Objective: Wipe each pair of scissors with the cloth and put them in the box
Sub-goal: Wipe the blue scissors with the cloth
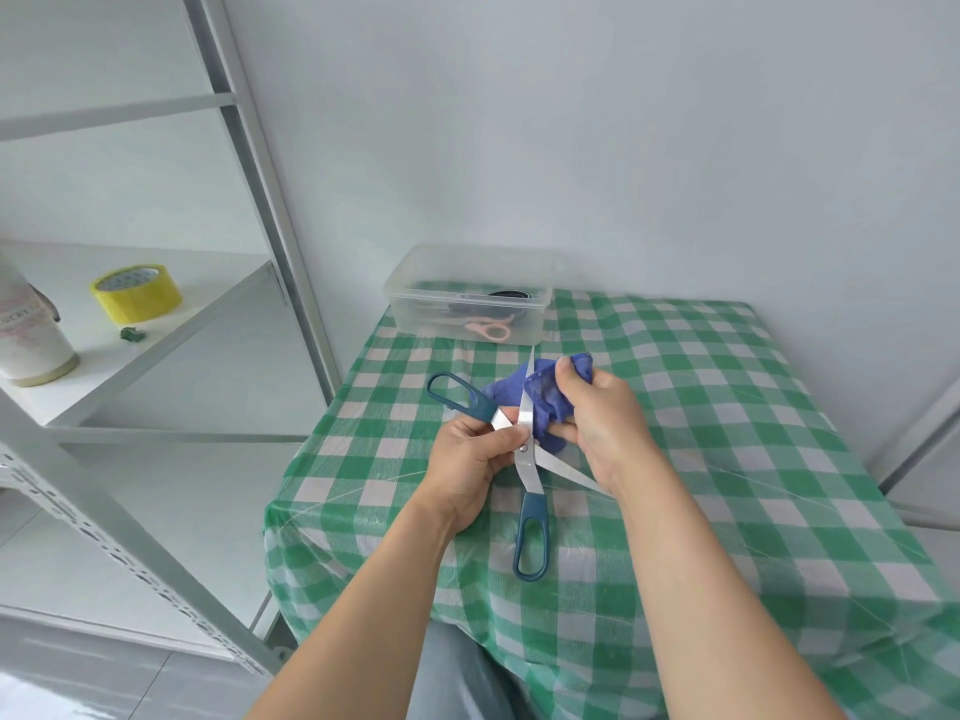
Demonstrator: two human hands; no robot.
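My left hand pinches a pair of teal-handled scissors near the pivot. The blades are spread wide open above the table. My right hand grips a blue cloth wrapped against the blade that points away from me. A clear plastic box stands at the table's far edge. Inside it lie pink-handled scissors and a dark-handled pair, partly hidden.
The table wears a green and white checked cloth. On the left stands a white metal shelf rack bearing a yellow tape roll and a white cup. White walls close in behind and to the right.
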